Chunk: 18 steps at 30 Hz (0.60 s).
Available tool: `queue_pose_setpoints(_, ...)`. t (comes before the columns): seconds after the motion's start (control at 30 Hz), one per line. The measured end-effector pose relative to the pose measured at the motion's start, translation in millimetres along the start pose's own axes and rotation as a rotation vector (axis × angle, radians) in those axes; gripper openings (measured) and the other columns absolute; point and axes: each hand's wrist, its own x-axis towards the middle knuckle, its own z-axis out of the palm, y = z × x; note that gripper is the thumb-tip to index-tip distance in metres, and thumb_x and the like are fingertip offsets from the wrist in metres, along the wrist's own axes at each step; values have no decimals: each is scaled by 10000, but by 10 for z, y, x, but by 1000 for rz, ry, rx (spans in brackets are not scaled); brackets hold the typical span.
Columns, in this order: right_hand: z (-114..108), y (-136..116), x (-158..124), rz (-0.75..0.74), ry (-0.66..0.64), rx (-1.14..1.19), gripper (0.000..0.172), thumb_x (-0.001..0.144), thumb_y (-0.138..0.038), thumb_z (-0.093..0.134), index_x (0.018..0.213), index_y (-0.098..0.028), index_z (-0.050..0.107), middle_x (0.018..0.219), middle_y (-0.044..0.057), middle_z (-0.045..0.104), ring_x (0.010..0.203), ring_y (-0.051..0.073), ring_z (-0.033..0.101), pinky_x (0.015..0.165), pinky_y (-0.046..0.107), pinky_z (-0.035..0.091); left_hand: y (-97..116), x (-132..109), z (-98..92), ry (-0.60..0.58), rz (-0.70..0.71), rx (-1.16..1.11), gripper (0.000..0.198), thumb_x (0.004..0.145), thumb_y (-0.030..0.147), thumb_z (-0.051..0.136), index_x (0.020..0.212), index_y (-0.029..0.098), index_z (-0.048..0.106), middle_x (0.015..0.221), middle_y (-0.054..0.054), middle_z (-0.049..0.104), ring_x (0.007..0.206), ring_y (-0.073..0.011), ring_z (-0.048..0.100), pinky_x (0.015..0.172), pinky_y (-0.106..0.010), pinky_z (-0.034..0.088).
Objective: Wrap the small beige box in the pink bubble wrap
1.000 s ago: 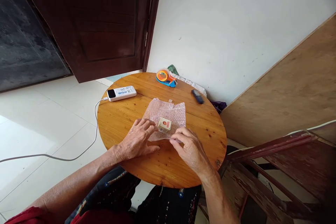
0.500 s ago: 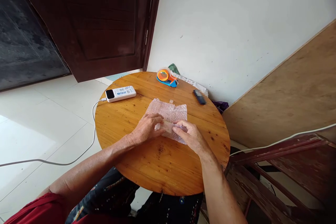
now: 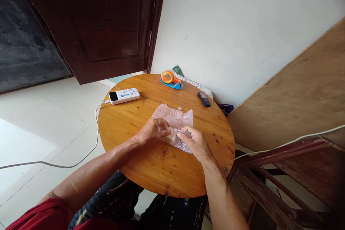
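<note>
A sheet of pinkish bubble wrap (image 3: pixel 176 118) lies in the middle of the round wooden table (image 3: pixel 151 172). Its near edge is folded over a small box (image 3: pixel 171 137), which shows only faintly between my fingers. My left hand (image 3: pixel 151 133) is closed on the wrap at the box's left side. My right hand (image 3: pixel 194 142) pinches the wrap at its right side. Both hands rest on the tabletop.
A white power bank (image 3: pixel 124 96) with a cable (image 3: pixel 81 158) trailing to the floor lies at the table's left. An orange and blue tape dispenser (image 3: pixel 170 78) and a small dark object (image 3: pixel 204 99) sit at the far edge. A wooden board leans on the wall at right.
A second ago the box lay uncovered on the wrap. Both hands have since pulled the near edge of the wrap over it and moved closer together.
</note>
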Motion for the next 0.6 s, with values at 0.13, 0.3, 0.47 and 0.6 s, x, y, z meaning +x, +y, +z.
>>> queue_pose_setpoints(0.13, 0, -7, -67, -12, 7, 8, 191, 789, -379, 637, 688, -219, 614, 745, 10, 694, 720, 182, 621, 615, 266, 474, 15, -24, 2, -16, -16, 0, 155, 754, 286, 727, 702, 157, 660, 849, -26, 713, 729, -126, 591, 668, -227, 444)
queue_pose_setpoints(0.3, 40, 47, -128, 19, 42, 57, 199, 795, -397, 640, 716, -214, 631, 785, 0, 697, 694, 160, 604, 630, 259, 469, 30, -22, 6, -32, -37, -36, 165, 744, 271, 731, 675, 150, 643, 735, -6, 647, 672, -110, 536, 615, -212, 414)
queue_pose_setpoints(0.47, 94, 112, -148, 34, 78, 89, 239, 789, -436, 649, 710, -213, 615, 788, 2, 684, 658, 148, 574, 609, 258, 454, 32, 16, 1, -68, -80, -76, 168, 717, 250, 743, 669, 143, 622, 703, 10, 610, 646, -100, 511, 571, -197, 382)
queue_pose_setpoints(0.6, 117, 150, -145, 57, 97, 85, 247, 779, -446, 645, 694, -218, 602, 739, 1, 665, 616, 145, 548, 575, 261, 437, 42, 53, -5, -87, -123, -90, 175, 693, 238, 746, 654, 143, 605, 618, 38, 551, 568, -81, 462, 518, -191, 344)
